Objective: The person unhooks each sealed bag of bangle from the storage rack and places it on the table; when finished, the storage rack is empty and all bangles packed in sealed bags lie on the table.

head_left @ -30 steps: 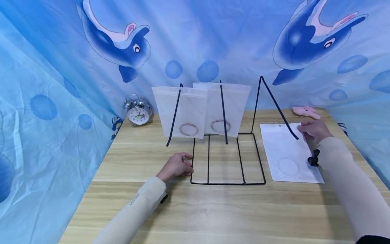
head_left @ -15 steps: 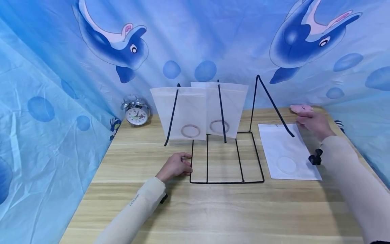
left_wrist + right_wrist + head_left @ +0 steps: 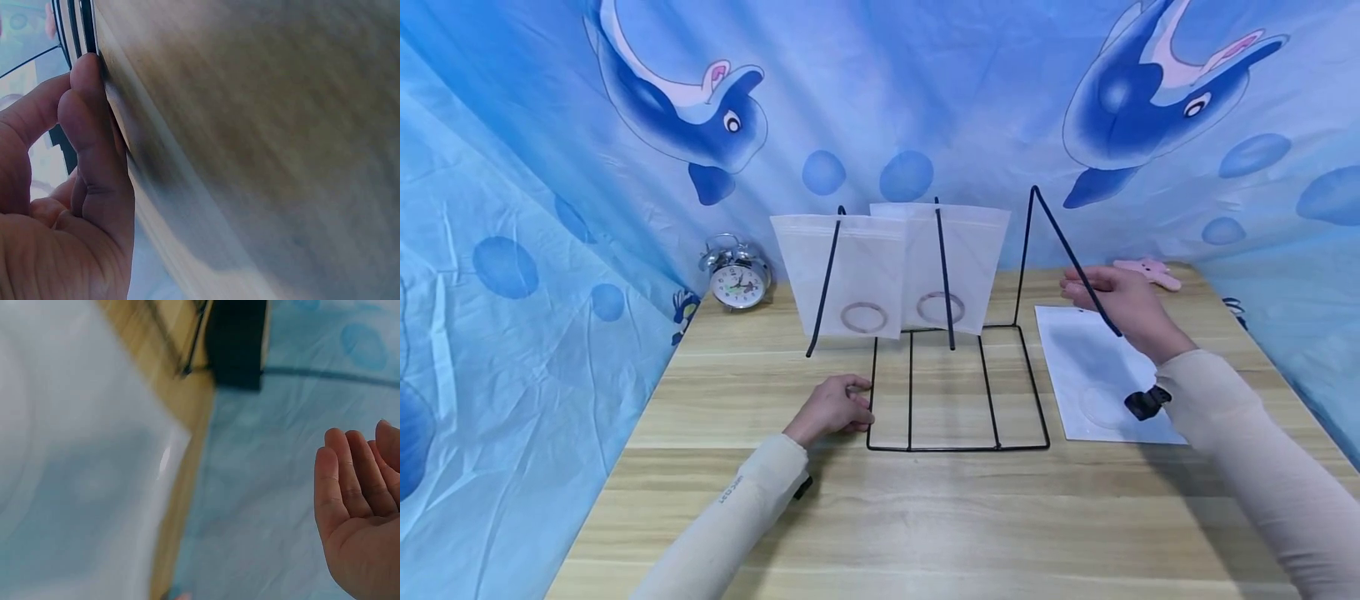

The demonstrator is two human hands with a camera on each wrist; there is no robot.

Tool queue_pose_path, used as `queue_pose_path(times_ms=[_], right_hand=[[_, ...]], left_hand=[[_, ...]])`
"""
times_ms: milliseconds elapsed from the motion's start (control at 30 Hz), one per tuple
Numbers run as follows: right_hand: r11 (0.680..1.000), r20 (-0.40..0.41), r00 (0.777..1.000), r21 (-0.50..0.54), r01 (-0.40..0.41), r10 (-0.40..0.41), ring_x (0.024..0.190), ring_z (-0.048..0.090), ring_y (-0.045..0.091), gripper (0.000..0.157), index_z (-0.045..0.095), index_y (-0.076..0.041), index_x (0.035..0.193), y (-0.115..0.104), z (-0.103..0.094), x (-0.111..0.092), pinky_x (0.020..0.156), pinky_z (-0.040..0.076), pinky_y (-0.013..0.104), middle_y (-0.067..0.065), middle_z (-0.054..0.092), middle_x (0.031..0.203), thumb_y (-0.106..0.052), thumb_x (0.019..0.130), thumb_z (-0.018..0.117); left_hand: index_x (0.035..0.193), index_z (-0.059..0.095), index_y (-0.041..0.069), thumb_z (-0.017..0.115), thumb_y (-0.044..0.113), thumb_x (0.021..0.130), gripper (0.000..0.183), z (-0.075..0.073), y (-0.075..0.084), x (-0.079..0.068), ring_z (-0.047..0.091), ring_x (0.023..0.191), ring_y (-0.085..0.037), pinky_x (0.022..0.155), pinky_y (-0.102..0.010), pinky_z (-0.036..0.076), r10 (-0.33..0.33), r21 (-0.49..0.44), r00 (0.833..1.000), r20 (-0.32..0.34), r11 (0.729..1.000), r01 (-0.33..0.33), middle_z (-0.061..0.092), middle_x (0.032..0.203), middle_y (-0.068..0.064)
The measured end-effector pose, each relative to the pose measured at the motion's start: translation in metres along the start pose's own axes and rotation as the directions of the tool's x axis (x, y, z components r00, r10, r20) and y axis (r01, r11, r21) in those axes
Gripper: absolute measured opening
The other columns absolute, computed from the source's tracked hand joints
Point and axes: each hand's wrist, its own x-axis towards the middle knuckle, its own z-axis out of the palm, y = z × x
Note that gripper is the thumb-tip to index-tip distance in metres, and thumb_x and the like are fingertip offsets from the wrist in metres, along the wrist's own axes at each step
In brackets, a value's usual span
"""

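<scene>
A black wire rack [image 3: 911,392] stands on the table, its base flat and its slanted arms rising at the back. Fingers of my left hand [image 3: 829,410] grip the base's left wire; in the left wrist view, the fingertips meet dark wires. Two frosted zip bags [image 3: 842,267] [image 3: 973,258] hang at the left and middle arms, each showing a ring shape low down. A third white zip bag [image 3: 1067,367] lies flat to the rack's right. Above its far end my right hand [image 3: 1123,308] hovers with fingers extended and nothing held, partly behind the right arm's bar.
A silver twin-bell alarm clock [image 3: 739,279] sits at the back left of the wooden table [image 3: 925,525]. Near the back right corner lies a pink toy [image 3: 1153,271]. Blue curtains [image 3: 1000,100] with dolphins hang behind and at both sides.
My right hand has moved left from the pink toy to above the flat bag's far end; earlier it was by the bag's upper right edge. The left hand has stayed on the rack.
</scene>
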Motion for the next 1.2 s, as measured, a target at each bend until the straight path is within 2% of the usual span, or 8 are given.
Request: queue_pose_path(times_ms=[200,300,500,633,733,833,933,1200], right_hand=[[0.997,0.034,0.997,0.049,0.066,-0.068,0.113,0.06,0.008,0.057,0.057,-0.009,0.14,-0.033,0.019,0.0,0.094,0.049,0.025,0.008,0.063,0.133,-0.044,0.096,0.067],[0.988,0.051,0.99,0.089,0.125,-0.129,0.119,0.059,0.013,0.056,0.057,-0.011,0.141,-0.048,0.031,0.003,0.099,0.048,0.032,0.007,0.062,0.135,-0.044,0.096,0.066],[0.941,0.052,0.958,0.211,0.264,-0.281,0.129,0.053,0.022,0.052,0.052,-0.007,0.146,-0.074,0.055,0.008,0.108,0.042,0.039,0.013,0.055,0.143,-0.033,0.102,0.061],[0.899,0.023,0.934,0.278,0.337,-0.357,0.124,0.055,0.023,0.043,0.059,-0.006,0.139,-0.089,0.066,0.011,0.107,0.041,0.04,0.013,0.062,0.133,-0.028,0.102,0.061],[0.888,-0.006,0.924,0.276,0.368,-0.381,0.116,0.061,0.023,0.037,0.065,-0.009,0.132,-0.096,0.071,0.013,0.104,0.044,0.039,0.01,0.068,0.125,-0.03,0.102,0.062],[0.895,-0.048,0.929,0.254,0.367,-0.367,0.109,0.064,0.022,0.036,0.068,-0.01,0.128,-0.101,0.073,0.013,0.099,0.047,0.036,0.009,0.071,0.119,-0.034,0.102,0.061],[0.892,-0.082,0.933,0.274,0.36,-0.351,0.104,0.066,0.023,0.037,0.069,-0.006,0.123,-0.104,0.075,0.015,0.095,0.049,0.035,0.01,0.072,0.114,-0.035,0.102,0.06],[0.871,-0.094,0.938,0.35,0.345,-0.334,0.101,0.065,0.022,0.033,0.07,-0.003,0.115,-0.108,0.075,0.015,0.09,0.048,0.032,0.007,0.073,0.108,-0.031,0.102,0.061]], left_hand=[[0.131,0.061,0.004,0.08,-0.004,0.079,0.056,0.001,0.0,0.0,0.069,0.065,-0.016,0.057,-0.028,0.057,-0.011,-0.002,1.0,-0.006,1.0,0.011,0.067,0.09,-0.008],[0.132,0.061,0.003,0.079,-0.004,0.079,0.056,0.0,0.001,0.0,0.069,0.065,-0.016,0.059,-0.029,0.059,-0.018,-0.025,1.0,-0.001,1.0,0.018,0.067,0.091,-0.009],[0.132,0.062,0.001,0.078,-0.007,0.079,0.056,0.001,0.003,-0.001,0.069,0.064,-0.016,0.061,-0.03,0.06,-0.022,-0.06,1.0,0.002,0.998,0.022,0.067,0.091,-0.01],[0.132,0.062,0.001,0.078,-0.007,0.079,0.056,0.001,0.003,-0.002,0.07,0.064,-0.016,0.061,-0.03,0.06,-0.017,-0.061,1.0,0.002,0.998,0.017,0.067,0.091,-0.01],[0.132,0.062,0.001,0.078,-0.007,0.079,0.056,0.001,0.003,-0.002,0.07,0.065,-0.017,0.061,-0.03,0.06,-0.017,-0.06,1.0,0.002,0.998,0.017,0.067,0.09,-0.01],[0.132,0.062,0.001,0.078,-0.008,0.078,0.057,0.002,0.002,-0.002,0.069,0.064,-0.017,0.062,-0.03,0.06,-0.021,-0.064,1.0,0.002,0.998,0.021,0.066,0.091,-0.011],[0.132,0.061,0.001,0.077,-0.009,0.078,0.057,0.003,0.002,-0.001,0.069,0.064,-0.017,0.063,-0.031,0.061,-0.022,-0.068,1.0,0.005,0.997,0.023,0.066,0.092,-0.011],[0.131,0.061,0.0,0.079,-0.006,0.079,0.056,0.001,-0.001,0.001,0.069,0.064,-0.017,0.06,-0.03,0.06,-0.009,-0.052,1.0,0.0,0.999,0.009,0.066,0.092,-0.011]])
